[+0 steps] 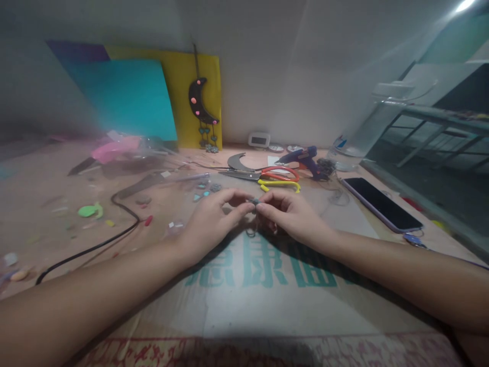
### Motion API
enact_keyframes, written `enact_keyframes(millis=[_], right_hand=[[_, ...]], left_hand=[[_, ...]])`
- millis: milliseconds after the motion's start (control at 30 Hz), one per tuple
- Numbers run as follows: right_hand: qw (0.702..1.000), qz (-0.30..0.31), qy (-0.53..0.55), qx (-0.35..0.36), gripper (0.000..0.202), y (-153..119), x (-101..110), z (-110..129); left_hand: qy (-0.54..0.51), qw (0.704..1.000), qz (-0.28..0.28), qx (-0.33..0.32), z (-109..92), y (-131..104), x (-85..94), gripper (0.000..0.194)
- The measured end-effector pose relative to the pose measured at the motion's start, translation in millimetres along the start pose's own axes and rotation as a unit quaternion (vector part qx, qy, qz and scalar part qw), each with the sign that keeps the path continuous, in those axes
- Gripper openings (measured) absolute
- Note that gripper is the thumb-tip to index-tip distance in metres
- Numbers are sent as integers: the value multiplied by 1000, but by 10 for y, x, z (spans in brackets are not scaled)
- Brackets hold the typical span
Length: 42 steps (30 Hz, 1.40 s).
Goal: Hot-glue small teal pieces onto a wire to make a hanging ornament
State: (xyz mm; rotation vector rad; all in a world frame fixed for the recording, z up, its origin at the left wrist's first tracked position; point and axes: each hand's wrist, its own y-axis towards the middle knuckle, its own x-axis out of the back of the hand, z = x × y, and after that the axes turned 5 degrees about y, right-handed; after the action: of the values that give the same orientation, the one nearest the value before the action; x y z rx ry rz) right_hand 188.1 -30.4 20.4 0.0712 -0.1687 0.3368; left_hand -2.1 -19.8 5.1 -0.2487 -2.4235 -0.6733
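Observation:
Between the thumb and fingertips of my left hand [219, 219] and my right hand [292, 216] is a small grey-green charm [254, 202]. Both hands pinch it from either side, so its exact shape is mostly covered. A thin dark cord [250, 232] loops below it. Just beyond the fingers lie scissors [278, 175] with one red and one yellow handle, and a grey crescent-shaped piece [240, 162]. Several small teal heart pieces [201, 194] sit by my left hand. Under my hands is a white sheet [244, 311] with large teal characters.
A decorated dark crescent hanging [198, 102] is on a yellow board [179, 92] by the wall. A purple glue gun [305, 160], a phone [382, 204] and a clear container [351, 148] stand right. A black cable [95, 247] and craft scraps cover the left side.

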Motion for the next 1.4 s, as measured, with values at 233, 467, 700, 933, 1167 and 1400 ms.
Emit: enact_keyframes(millis=[233, 467, 700, 933, 1167, 1400], right_hand=[[1000, 4, -6, 11, 23, 6, 7, -19], [990, -4, -119, 78, 16, -35, 27, -17], [982, -8, -159, 100, 17, -20, 47, -35], [998, 10, -34, 54, 22, -6, 68, -70], [993, 62, 94, -36, 32, 55, 34, -55], [979, 113, 160, -49, 33, 50, 26, -119]], left_hand=[[-18, 998, -53, -38, 35, -23, -35, 11], [36, 998, -31, -49, -14, -27, -1, 14], [36, 999, 10, -15, -36, 7, 0, 20], [42, 999, -5, -9, -46, 7, 11, 20], [45, 998, -33, -32, -34, 10, 19, 19], [60, 996, -40, -48, -7, -10, 6, 18]])
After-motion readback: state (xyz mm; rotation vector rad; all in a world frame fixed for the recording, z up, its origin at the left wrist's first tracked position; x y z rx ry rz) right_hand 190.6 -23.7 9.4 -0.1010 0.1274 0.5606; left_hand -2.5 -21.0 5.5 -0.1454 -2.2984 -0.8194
